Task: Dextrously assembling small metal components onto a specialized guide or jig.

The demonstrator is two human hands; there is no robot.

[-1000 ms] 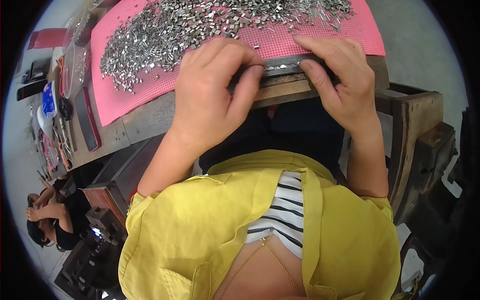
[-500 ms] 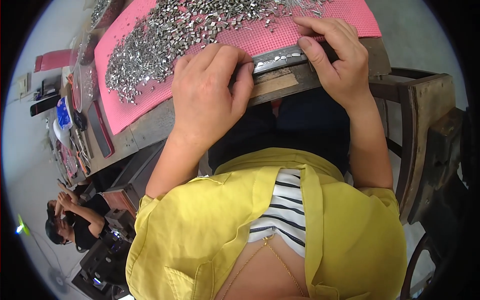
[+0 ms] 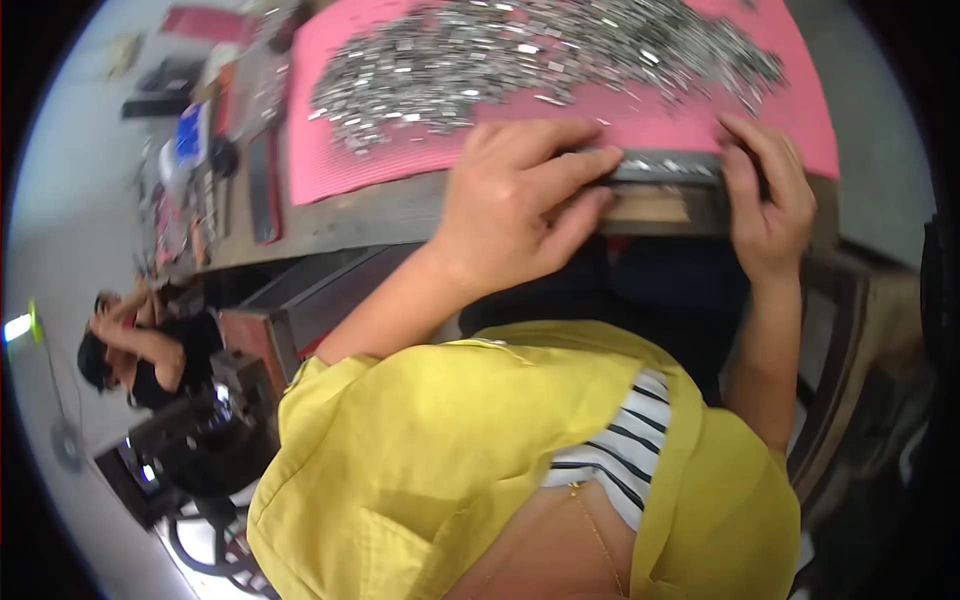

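Note:
A narrow dark metal bar [image 3: 665,168] lies along the near table edge, with a row of small silvery pieces [image 3: 650,163] on it. My left hand [image 3: 525,200] is closed about its left end, the index fingertip on the bar and the thumb nearer me. At the other end my right hand [image 3: 772,200] has its thumb against the bar and its fingers curled over the far side. Beyond both hands, a big heap of small shiny metal pieces [image 3: 500,65] spreads over a pink textured mat [image 3: 345,175]. Motion blurs the fingertips and the pieces.
A pale wood strip [image 3: 645,206] lies just below the bar. On the table's left are a dark red-edged flat case [image 3: 265,185], a blue packet [image 3: 189,132] and assorted tools. Another person [image 3: 150,350] sits farther left; a wooden chair [image 3: 850,320] stands right.
The whole view has shifted, so table, bar and hands appear farther right and lower. Both hands stay at the bar's ends; my left fingers look more stretched along it.

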